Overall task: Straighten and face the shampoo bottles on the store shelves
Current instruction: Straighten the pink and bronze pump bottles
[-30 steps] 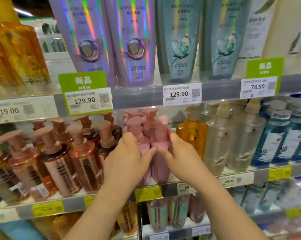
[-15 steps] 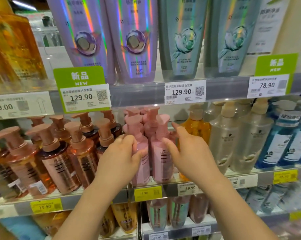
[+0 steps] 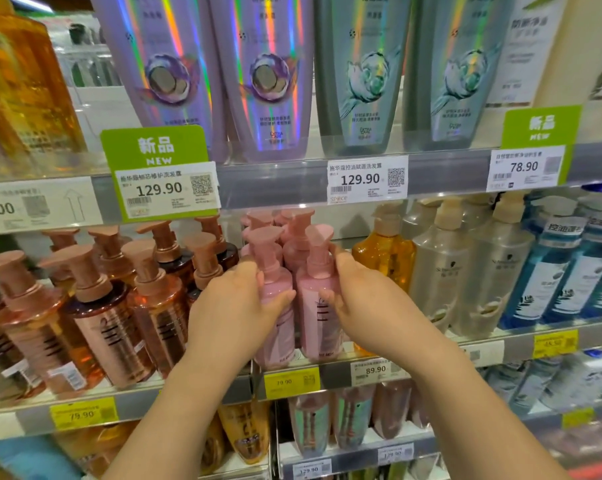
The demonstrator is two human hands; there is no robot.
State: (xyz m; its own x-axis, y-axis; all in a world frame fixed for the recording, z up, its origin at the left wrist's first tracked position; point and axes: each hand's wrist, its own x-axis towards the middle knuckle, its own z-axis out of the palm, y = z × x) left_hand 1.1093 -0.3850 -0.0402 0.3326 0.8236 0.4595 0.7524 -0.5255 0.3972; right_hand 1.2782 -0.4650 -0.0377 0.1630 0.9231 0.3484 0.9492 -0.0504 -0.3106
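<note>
Two pink pump bottles stand upright side by side at the near edge of the middle shelf [image 3: 431,370], between copper bottles [image 3: 98,320] on the left and an amber one [image 3: 384,258] on the right. The left hand [image 3: 239,313] grips the left pink bottle [image 3: 275,296]; the right hand [image 3: 365,306] grips the right pink bottle [image 3: 318,306].

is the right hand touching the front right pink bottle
Touching. The head view shows the right hand wrapped round the front right pink bottle, thumb across its front, fingers at its neck.
</note>
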